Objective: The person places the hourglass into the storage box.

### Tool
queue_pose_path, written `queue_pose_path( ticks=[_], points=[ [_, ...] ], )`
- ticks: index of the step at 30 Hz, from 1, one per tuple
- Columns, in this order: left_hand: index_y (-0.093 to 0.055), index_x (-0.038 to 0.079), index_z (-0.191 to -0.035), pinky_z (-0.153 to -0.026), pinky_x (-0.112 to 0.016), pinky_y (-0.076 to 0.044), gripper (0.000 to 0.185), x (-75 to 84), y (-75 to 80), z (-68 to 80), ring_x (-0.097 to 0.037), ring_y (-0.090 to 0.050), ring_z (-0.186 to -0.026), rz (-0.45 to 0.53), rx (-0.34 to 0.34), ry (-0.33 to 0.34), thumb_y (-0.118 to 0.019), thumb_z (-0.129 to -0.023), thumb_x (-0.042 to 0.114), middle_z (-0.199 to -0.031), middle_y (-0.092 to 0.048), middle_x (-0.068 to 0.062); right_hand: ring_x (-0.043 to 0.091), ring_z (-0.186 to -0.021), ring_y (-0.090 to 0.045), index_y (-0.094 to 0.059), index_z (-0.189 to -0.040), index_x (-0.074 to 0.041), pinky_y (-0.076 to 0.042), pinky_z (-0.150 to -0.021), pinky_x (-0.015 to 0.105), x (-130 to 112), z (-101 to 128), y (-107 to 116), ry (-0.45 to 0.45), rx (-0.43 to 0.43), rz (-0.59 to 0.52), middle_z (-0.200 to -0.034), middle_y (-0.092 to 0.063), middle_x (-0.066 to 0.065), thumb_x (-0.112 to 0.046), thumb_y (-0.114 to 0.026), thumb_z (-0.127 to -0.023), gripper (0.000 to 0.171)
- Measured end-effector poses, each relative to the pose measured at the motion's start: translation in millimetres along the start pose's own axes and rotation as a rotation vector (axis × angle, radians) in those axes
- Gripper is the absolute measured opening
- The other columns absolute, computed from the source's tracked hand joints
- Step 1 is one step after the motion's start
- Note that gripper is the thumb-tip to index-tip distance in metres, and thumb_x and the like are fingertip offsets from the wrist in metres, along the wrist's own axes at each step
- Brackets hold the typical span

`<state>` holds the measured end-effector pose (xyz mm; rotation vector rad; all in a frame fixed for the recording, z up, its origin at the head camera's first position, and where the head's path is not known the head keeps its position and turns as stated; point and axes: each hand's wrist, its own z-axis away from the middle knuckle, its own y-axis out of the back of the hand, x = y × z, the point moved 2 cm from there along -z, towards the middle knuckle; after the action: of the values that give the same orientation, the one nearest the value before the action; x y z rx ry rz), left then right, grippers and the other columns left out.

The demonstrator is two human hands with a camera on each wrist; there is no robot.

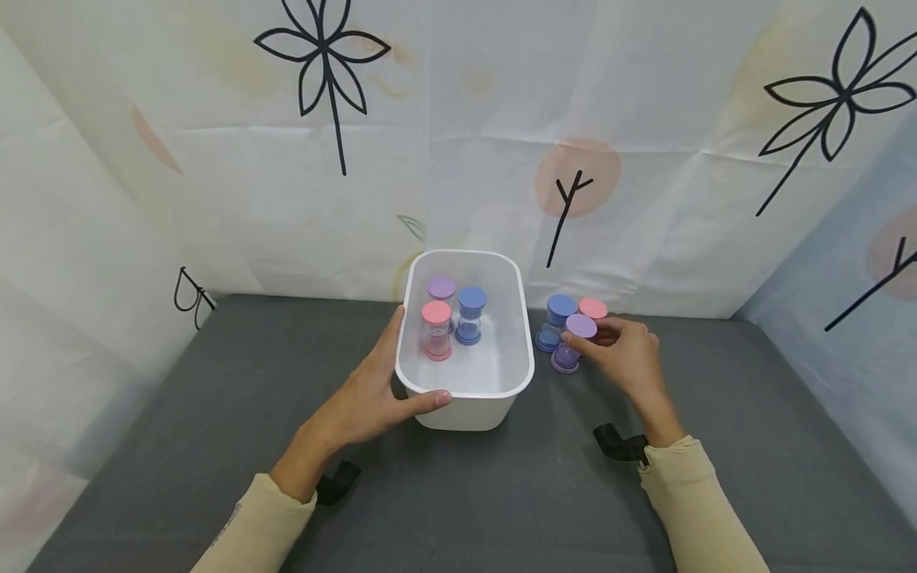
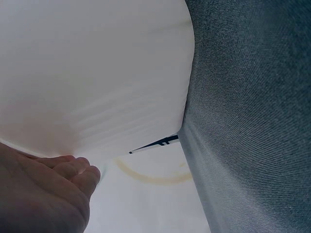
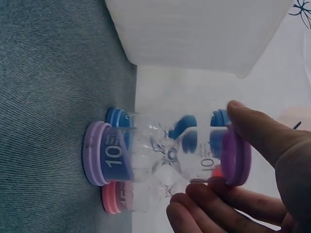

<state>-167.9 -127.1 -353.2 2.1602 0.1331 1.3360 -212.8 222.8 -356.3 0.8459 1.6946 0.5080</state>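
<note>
The left hand [image 1: 367, 404] grips a white bin [image 1: 466, 412] at seven o'clock; inside are a pink hourglass [image 1: 436, 313], mauve hourglass [image 1: 441, 287] and blue hourglass [image 1: 471, 300]. Toward three o'clock on the desk [image 1: 466, 493] are another blue hourglass [image 1: 561, 306], a purple hourglass [image 1: 579, 325], cap pinched by the right hand [image 1: 630, 356], and another pink hourglass [image 1: 592, 308].

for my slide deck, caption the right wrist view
The right hand grips a purple sand timer, a blue timer and pink timer behind it, white tub nearby.

Purple hourglasses [image 1: 567, 358], blue hourglasses [image 1: 470, 315], pink hourglasses [image 1: 436, 332], white bin [image 1: 466, 413], grey tabletop [image 1: 501, 493], white backdrop [image 1: 487, 199] with black flowers [image 1: 324, 48]
</note>
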Motion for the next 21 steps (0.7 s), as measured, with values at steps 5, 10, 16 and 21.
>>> queue_pose_path(
  ticks=[5, 10, 16, 21],
  points=[
    [-0.002, 0.025, -0.163, -0.114, -0.058, -0.027, 0.113, 27.3, 6.0, 2.1, -0.015, -0.029, -0.145, 0.048, -0.010, 0.021, -0.084, -0.085, 0.028, -0.165, -0.018, 0.006, 0.034, -0.092, -0.073, -0.076, -0.107, 0.003, -0.051, -0.083, 0.051, -3, 1, -6, -0.002, 0.068, -0.008, -0.095, -0.076, 0.018, -0.041, -0.087, -0.080, 0.052],
    [-0.003, 0.027, -0.163, -0.113, -0.060, -0.029, 0.112, 31.4, 7.6, 2.4, -0.018, -0.032, -0.143, 0.061, -0.015, 0.021, -0.083, -0.085, 0.025, -0.163, -0.021, 0.004, 0.035, -0.090, -0.073, -0.075, -0.110, 0.005, -0.049, -0.085, 0.052, -4, 1, -10, -0.010, 0.095, -0.028, -0.096, -0.075, 0.020, -0.036, -0.088, -0.080, 0.053],
    [-0.003, 0.032, -0.163, -0.112, -0.059, -0.030, 0.112, 31.6, 7.2, 2.3, -0.018, -0.033, -0.143, 0.053, -0.018, 0.030, -0.083, -0.085, 0.027, -0.163, -0.021, 0.005, 0.036, -0.088, -0.073, -0.076, -0.106, 0.006, -0.044, -0.092, 0.050, -9, 2, -2, 0.004, 0.088, -0.057, -0.092, -0.075, 0.021, -0.032, -0.089, -0.078, 0.049],
    [-0.003, 0.034, -0.163, -0.113, -0.058, -0.030, 0.112, 31.6, 7.1, 2.3, -0.017, -0.033, -0.143, 0.054, -0.017, 0.024, -0.084, -0.085, 0.026, -0.163, -0.021, 0.007, 0.014, -0.080, -0.073, -0.077, -0.111, 0.000, -0.051, -0.073, 0.024, -21, 6, 16, 0.011, 0.092, -0.075, -0.095, -0.076, 0.016, -0.034, -0.090, -0.077, 0.050]
  ],
)
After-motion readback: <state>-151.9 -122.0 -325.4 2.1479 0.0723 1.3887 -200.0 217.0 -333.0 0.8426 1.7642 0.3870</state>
